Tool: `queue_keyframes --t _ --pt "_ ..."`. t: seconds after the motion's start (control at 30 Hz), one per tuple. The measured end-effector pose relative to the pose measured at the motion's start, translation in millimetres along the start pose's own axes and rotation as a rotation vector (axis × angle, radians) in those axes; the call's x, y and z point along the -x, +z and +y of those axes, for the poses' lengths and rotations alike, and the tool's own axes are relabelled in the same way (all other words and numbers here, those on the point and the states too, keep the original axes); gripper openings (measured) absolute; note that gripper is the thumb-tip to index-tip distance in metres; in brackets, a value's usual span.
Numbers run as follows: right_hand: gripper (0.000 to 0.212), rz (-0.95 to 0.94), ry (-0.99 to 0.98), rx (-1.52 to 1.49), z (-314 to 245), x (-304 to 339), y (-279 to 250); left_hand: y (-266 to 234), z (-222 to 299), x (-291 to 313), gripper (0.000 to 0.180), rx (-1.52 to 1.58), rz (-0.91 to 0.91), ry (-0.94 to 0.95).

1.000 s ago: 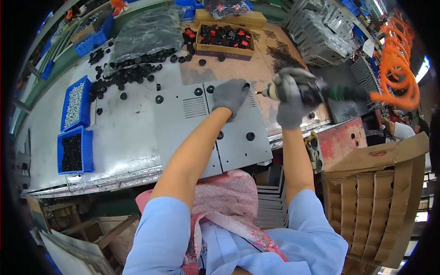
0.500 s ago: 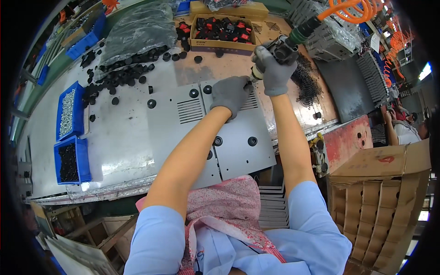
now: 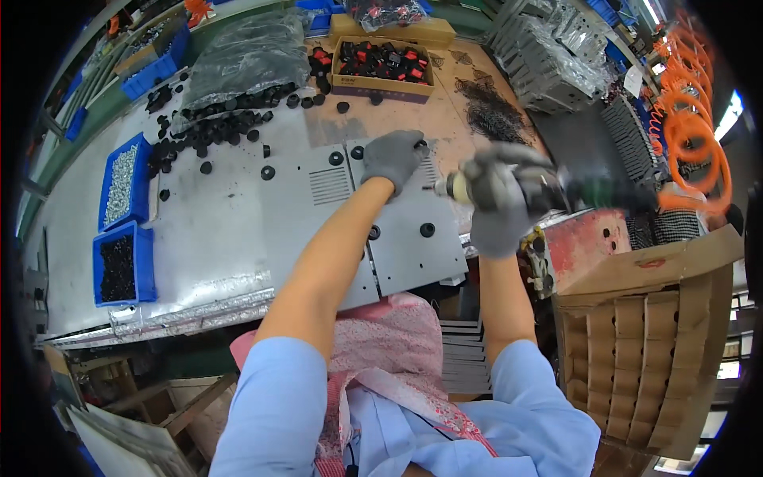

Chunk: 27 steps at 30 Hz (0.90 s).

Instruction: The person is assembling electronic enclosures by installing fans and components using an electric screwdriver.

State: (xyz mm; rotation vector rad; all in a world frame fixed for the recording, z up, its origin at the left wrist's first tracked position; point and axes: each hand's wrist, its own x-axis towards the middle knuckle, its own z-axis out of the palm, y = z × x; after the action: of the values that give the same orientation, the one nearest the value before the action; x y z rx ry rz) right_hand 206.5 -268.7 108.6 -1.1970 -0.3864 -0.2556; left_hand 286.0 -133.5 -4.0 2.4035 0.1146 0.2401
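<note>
- Working in grey gloves at a metal-topped counter (image 3: 191, 246), over two flat grey panels (image 3: 417, 262) laid side by side near the front edge, with only a narrow seam between.
- Resting the left hand (image 3: 395, 159) on the upper part of the right-hand panel, fingers bent, tips at a small black round piece (image 3: 420, 145) beside the slots; impossible to tell, behind the glove, between a pinch and a mere press.
- Gripping a power driver (image 3: 548, 192) in the right hand (image 3: 501, 222), fingers wrapped around the body, partly blurred; holding the tool roughly level to the right of the left hand, bit pointing left, apart from the black round piece.
- Trailing from the driver's rear toward an orange coiled hose (image 3: 691, 151) at far right.
- Dotted across both panels with black round feet (image 3: 427, 230), and cut with rows of slots near the far edge.
- Flanked at left by two blue bins (image 3: 145, 266), one filled with silvery small parts (image 3: 121, 187), the nearer with black ones (image 3: 119, 269).
- Strewn beyond the panels with loose black caps (image 3: 214, 131), beside a clear plastic bag (image 3: 246, 60) and a cardboard box (image 3: 380, 87) of black-and-red parts.
- Dressed in a light-blue shirt (image 3: 278, 397) and a pink patterned apron (image 3: 389, 342).
</note>
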Motion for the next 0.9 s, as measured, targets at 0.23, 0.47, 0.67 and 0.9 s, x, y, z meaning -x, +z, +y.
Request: queue_keyframes --t 0.23,0.47,0.67,0.9 --pt "0.028 -0.261 -0.199 -0.096 -65.8 72.9 -24.3 -13.7 -23.5 12.8 0.048 1.847 -0.053 -0.525" --pt "0.032 -0.22 -0.301 -0.12 -83.0 89.8 -20.5 -52.0 10.4 140.5 0.039 2.007 -0.314 -0.545" --pt "0.03 -0.282 -0.347 -0.16 -81.3 98.7 -6.7 -54.6 14.8 203.0 0.031 1.868 -0.419 -0.602" --pt "0.029 -0.327 -0.336 -0.18 -81.8 107.2 4.5 -61.5 28.6 228.4 0.03 1.782 -0.424 -0.528"
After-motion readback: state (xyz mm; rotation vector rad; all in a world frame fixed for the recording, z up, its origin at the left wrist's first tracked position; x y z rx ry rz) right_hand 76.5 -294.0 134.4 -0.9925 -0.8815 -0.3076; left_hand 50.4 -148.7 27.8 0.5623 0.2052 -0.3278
